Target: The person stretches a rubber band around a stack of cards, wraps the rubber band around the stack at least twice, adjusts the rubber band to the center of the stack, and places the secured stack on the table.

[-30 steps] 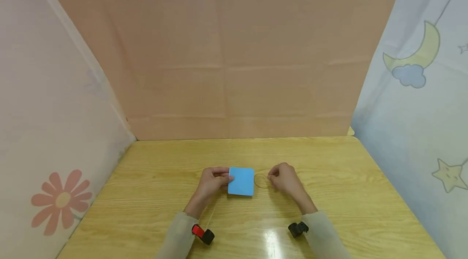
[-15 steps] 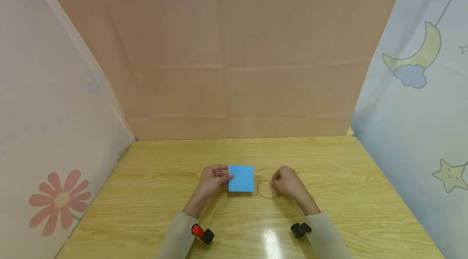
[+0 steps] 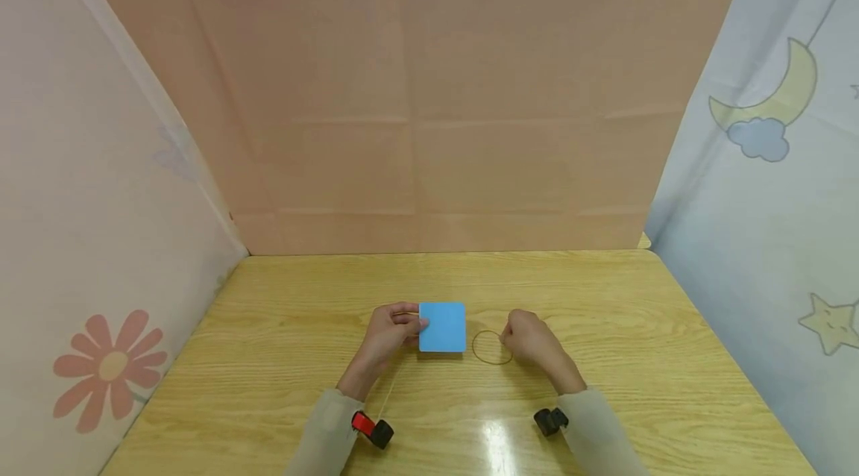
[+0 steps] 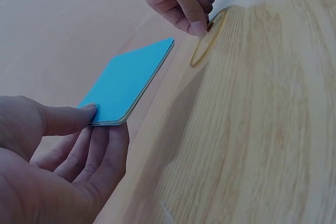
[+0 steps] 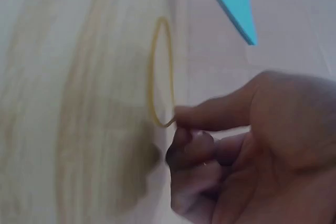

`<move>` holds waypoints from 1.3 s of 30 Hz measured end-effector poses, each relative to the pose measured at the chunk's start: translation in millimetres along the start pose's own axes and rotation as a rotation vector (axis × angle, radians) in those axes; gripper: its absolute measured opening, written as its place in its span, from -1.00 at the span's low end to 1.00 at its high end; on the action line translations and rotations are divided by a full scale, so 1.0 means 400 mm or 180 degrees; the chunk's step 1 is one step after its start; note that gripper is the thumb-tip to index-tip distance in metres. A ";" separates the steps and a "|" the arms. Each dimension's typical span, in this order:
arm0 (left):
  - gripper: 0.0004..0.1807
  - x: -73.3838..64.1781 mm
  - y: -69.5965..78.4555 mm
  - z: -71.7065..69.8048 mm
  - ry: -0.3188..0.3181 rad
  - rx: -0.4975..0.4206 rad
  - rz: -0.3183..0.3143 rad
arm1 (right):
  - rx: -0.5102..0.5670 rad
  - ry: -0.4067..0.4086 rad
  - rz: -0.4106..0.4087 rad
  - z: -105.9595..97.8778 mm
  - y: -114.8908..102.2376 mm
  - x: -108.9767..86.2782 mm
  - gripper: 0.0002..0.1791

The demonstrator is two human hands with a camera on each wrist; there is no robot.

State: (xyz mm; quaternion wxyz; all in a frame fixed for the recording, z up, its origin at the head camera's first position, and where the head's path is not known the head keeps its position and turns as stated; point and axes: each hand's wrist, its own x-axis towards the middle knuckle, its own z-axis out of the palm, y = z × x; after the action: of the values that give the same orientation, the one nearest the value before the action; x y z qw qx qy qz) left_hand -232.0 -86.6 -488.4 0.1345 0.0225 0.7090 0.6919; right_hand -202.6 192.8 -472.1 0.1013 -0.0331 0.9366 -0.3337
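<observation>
My left hand (image 3: 388, 328) grips a square light-blue card stack (image 3: 443, 327) by its left edge. In the left wrist view, the thumb lies on top of the stack (image 4: 126, 85) and the fingers are underneath; its rounded corner shows several thin layers. The stack is held above the table, casting a shadow. To the right, my right hand (image 3: 532, 338) pinches a thin yellow rubber band (image 3: 492, 348) between thumb and fingertip. The band (image 5: 152, 77) forms a loose loop that extends from the fingertips toward the stack, apart from it.
A wood-grain table (image 3: 322, 297) lies under both hands. Behind it hangs a creased tan sheet (image 3: 429, 125). Printed cloth walls (image 3: 101, 200) stand on the left and right sides. Each wrist carries a small black camera (image 3: 382, 434), the left one with a red strap.
My right hand has drawn slightly right and toward me, pulling the rubber band away from the stack's right edge. The blue stack has tilted a little flatter to view; my left hand keeps its hold.
</observation>
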 end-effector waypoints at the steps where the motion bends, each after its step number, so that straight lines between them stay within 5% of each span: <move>1: -0.66 0.000 0.000 0.000 0.0001 0.0000 -0.0003 | 0.0016 -0.0018 -0.0087 -0.001 -0.001 0.000 -0.36; 11: -0.65 -0.004 0.008 0.005 0.0011 -0.0009 -0.0021 | 0.0412 0.0262 -0.0560 -0.027 -0.036 -0.011 -0.81; 23: -0.67 -0.007 0.001 0.011 -0.0150 -0.0026 -0.0034 | 0.0808 0.0495 -0.0485 -0.023 -0.079 -0.006 -0.83; 39: -0.67 -0.009 -0.005 0.014 -0.0176 -0.0064 -0.0032 | 0.1009 0.0398 -0.0543 -0.004 -0.109 -0.020 -0.84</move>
State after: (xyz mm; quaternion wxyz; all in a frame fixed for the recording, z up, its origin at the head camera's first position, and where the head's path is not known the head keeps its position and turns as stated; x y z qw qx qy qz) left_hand -226.9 -82.0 -489.6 0.1577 0.0367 0.6981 0.6974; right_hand -195.2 161.1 -442.1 0.0183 -0.0752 0.8706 -0.4859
